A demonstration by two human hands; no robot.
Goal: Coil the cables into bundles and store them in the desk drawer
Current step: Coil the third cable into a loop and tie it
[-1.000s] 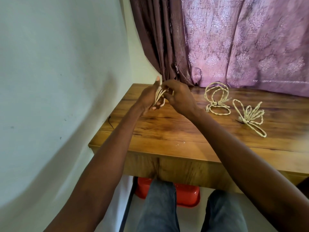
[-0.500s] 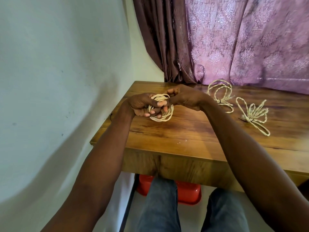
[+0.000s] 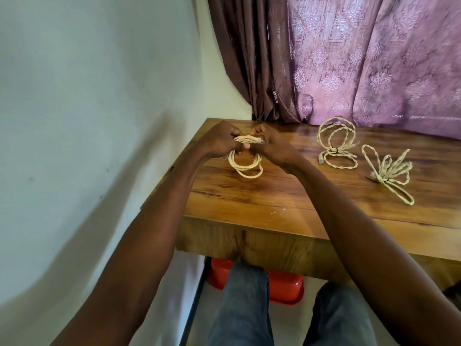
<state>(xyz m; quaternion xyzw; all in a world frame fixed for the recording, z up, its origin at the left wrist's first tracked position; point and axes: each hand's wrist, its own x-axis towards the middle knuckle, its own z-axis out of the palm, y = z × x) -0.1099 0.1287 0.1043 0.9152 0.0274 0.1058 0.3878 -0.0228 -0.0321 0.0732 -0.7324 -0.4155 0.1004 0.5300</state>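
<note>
L hand (image 3: 219,143) is gripping the left side of the coil (image 3: 245,161), fingers curled round the bunched loops. My read: it's clamping the turns together so they don't spring apart while the end gets dealt w/. Wrist is bending inward, forearm reaching up from lower left, hand hovering just over the desk (image 3: 274,203) near its back-left corner.

Coil is hanging between both hands, lower loops drooping toward the desk top; can't tell if they're touching it. One loop is sagging looser than the rest.

R hand (image 3: 270,146) is pinching the coil's top right, where the cable end seems to be poking out by the fingertips. Prob. working that end round or through the loops to lock the bundle. Knuckles are facing up, forearm coming in from lower right.

Further right, bundle 1 (image 3: 335,146) is lying on the desk near the curtain (image 3: 374,58), tied at its middle. Bundle 2 (image 3: 389,174) is lying just right of it, also cinched at the centre. Likely parked there till all three are done & go in the drawer; no drawer showing open yet.
</note>
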